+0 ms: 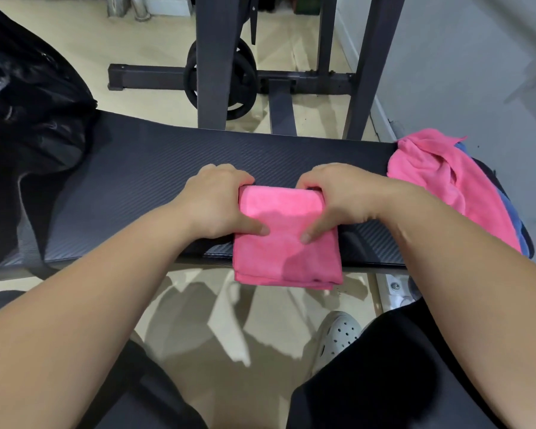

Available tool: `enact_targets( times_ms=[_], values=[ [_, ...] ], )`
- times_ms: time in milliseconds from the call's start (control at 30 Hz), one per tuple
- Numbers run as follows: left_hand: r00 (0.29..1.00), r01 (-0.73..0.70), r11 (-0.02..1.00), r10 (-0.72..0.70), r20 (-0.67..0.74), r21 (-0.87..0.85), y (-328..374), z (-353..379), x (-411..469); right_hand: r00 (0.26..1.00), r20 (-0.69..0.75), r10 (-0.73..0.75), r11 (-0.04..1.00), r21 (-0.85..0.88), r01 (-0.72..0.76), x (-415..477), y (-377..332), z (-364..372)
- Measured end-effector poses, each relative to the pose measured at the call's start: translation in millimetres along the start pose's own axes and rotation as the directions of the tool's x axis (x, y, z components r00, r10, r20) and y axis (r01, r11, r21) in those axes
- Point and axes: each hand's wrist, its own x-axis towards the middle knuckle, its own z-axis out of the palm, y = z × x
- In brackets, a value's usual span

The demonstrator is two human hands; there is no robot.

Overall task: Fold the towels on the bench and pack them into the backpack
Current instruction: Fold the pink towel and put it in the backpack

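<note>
- I have both hands on a folded pink towel (pixel 287 239) that lies at the near edge of the counter (pixel 155 168), at about 6 o'clock of its padded top, with the lower part hanging over the edge toward my knees.
- My left hand (pixel 217 205) grips the towel's far left corner: thumb pressed flat on top, fingers (pixel 229 176) curled over the far edge. The hand is closed on the cloth.
- My right hand (pixel 344 199) mirrors it on the far right corner, thumb on top, fingers curled under the far fold, also closed on the towel.
- I judge this matched grip keeps the layers stacked and the fold square, whether I make one more fold or lift the bundle.
- The overhang is a risk: the loose layers at the bottom edge could slip apart if I lift unevenly.
- A heap of unfolded towels (pixel 440 181) sits at 3 o'clock on the counter's right end, pink on top with blue cloth showing beneath. It lies near my right hand but apart from it.
- The backpack (pixel 34 119), black and slumped, stands at 9 to 10 o'clock on the left end. I cannot tell from here how wide its opening is.
- Between towel and backpack the counter is bare, so the way left looks open.
- The rack uprights (pixel 214 57) at 12 o'clock stand behind the counter, out of the way.
</note>
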Motion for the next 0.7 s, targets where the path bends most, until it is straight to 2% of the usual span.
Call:
enact_targets(
  times_ms=[100,200,367,500,567,700],
  values=[
    [0.998,0.001,0.999,0.002,0.058,-0.052,3,-1,1,0.998,0.068,0.0,0.999,-0.037,0.002,-1,-5,-1],
    [0.993,-0.046,0.996,0.053,0.107,-0.07,8,-5,2,0.997,0.076,0.018,0.997,-0.073,-0.013,-1,-11,-2],
    [0.992,-0.088,0.988,0.099,0.079,-0.125,12,-9,3,0.999,0.022,0.043,0.999,-0.032,-0.042,1,-12,0],
    [0.988,-0.142,0.986,0.146,0.041,-0.088,11,-15,5,0.993,-0.087,0.076,0.997,-0.004,-0.076,1,-13,0],
    [0.989,-0.144,0.989,0.143,-0.029,-0.044,7,-18,7,0.98,-0.18,0.084,0.996,0.013,-0.083,1,-14,0],
    [0.941,-0.118,0.993,0.114,-0.32,0.007,-2,-12,11,0.95,-0.298,0.095,0.994,0.084,-0.073,-1,-8,1]
  ],
)
